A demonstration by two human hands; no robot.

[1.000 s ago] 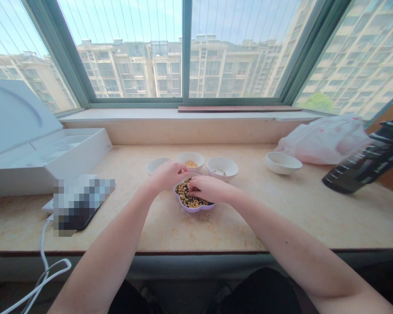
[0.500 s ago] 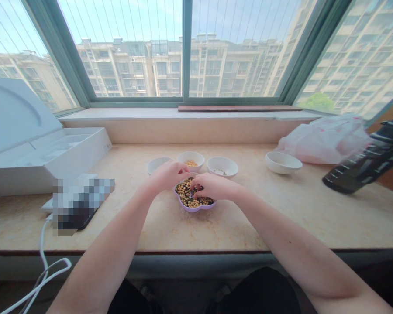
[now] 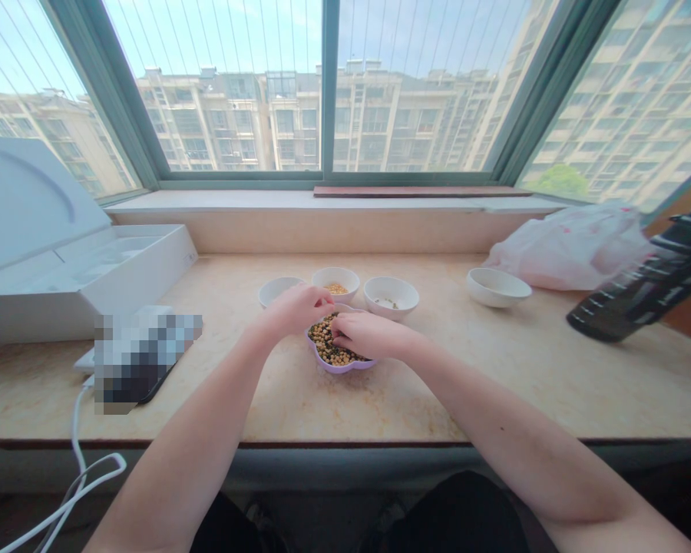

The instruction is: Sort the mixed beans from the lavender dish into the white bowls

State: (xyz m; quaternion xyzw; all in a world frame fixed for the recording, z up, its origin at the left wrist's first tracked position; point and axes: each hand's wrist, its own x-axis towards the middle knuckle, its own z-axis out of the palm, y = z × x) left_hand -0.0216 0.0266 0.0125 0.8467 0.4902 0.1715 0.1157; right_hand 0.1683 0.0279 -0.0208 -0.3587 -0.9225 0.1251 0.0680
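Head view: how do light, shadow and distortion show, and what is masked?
Head view: daylight enters past the window frame, leaving darkness below the counter. Head view: a faint shadow lies by the purple dish. Head view: wide-angle stretch likely exaggerates the lean of the black bottle. Head view: square blocks partly cover a dark flat item.

Head-worn view, forward and down.

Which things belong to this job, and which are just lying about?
Likely in use: purple dish of mixed beans; three white bowls beyond it; perhaps the rightmost bowl.
Apparently lying about: open white box; dark bottle; plastic bag; white cable; pixelated items.
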